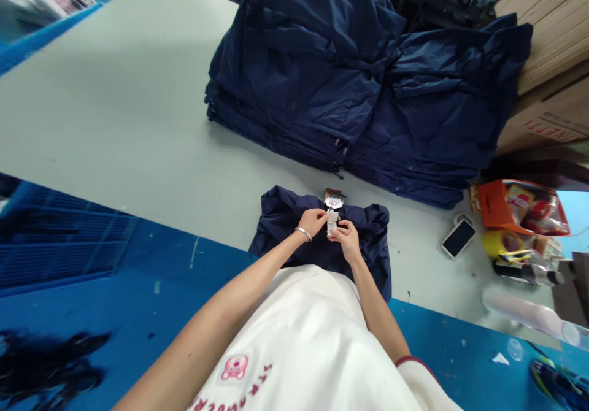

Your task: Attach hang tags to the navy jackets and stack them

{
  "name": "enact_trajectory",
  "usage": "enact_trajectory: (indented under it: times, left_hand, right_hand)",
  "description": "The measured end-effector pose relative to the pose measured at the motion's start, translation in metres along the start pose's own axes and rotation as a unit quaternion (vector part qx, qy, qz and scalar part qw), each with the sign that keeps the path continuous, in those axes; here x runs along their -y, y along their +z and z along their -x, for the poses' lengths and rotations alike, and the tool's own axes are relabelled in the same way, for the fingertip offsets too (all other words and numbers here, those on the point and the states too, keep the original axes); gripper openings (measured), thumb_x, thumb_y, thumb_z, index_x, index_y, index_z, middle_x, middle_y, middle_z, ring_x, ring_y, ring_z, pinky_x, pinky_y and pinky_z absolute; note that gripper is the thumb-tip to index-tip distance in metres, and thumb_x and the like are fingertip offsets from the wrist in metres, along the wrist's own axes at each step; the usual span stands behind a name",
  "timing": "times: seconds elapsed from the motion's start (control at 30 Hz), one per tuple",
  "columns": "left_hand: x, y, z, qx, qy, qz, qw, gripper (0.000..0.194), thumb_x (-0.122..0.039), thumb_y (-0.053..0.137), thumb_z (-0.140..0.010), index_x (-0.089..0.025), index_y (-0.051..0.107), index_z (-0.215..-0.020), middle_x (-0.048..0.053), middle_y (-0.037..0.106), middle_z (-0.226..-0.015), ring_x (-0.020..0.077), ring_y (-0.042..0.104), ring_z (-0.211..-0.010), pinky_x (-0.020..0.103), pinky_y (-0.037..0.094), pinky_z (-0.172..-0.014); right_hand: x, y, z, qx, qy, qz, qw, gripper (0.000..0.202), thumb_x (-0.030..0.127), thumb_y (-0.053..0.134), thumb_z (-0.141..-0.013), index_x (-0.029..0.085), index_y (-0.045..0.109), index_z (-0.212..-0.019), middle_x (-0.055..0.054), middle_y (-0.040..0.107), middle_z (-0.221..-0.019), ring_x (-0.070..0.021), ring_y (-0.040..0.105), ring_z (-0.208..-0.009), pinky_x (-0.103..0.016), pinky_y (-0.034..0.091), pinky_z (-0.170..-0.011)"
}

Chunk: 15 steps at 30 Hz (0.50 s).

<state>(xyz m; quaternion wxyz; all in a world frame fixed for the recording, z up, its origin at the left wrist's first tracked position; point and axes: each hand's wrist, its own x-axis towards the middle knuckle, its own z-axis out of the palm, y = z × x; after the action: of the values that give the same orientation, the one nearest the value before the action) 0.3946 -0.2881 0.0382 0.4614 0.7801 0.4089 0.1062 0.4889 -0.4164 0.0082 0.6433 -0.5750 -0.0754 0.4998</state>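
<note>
A folded navy garment [280, 221] lies at the near edge of the grey table [138, 116], right in front of me. My left hand [313, 221], with a silver bangle on the wrist, and my right hand [346, 238] meet over it. Both pinch a small white tag [332, 222] between their fingers. Just beyond the tag a brown and white hang tag [334, 199] rests on the garment's far edge. My white shirt hides the garment's near part.
A tall stack of folded navy garments [359, 80] fills the far right of the table. A phone [458, 238], an orange packet [497, 205], yellow tape [504, 243] and bottles lie at the right. Cardboard boxes [552, 37] stand behind. Blue floor lies below.
</note>
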Motion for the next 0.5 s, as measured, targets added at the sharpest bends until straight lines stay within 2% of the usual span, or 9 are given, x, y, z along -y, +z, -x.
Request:
enact_trajectory:
  times: [0.1,0.5]
  left_hand:
    - [0.0009,0.0003,-0.0001,0.000,-0.009,0.005,1.000,0.020,-0.025,0.057,-0.080,-0.014,0.074,-0.080,0.003,0.072,-0.075,0.0139,0.060,-0.065,0.024,0.044,-0.066]
    - [0.0070,0.0029,-0.0028,0.004,-0.024,0.029,0.999,0.021,-0.026,0.057,-0.078,-0.013,0.074,-0.079,0.004,0.072,-0.076,0.0149,0.062,-0.069,0.024,0.045,-0.068]
  right_hand:
    - [-0.0002,-0.0008,0.0004,-0.002,-0.004,0.010,1.000,0.049,0.030,0.083,-0.053,0.021,0.048,-0.086,-0.001,0.071,-0.068,-0.0169,0.068,-0.058,-0.026,0.055,-0.056]
    - [0.0042,-0.0010,0.0048,-0.006,0.011,0.023,1.000,0.048,0.028,0.082,-0.052,0.019,0.051,-0.088,-0.001,0.072,-0.068,-0.0173,0.069,-0.061,-0.028,0.054,-0.065]
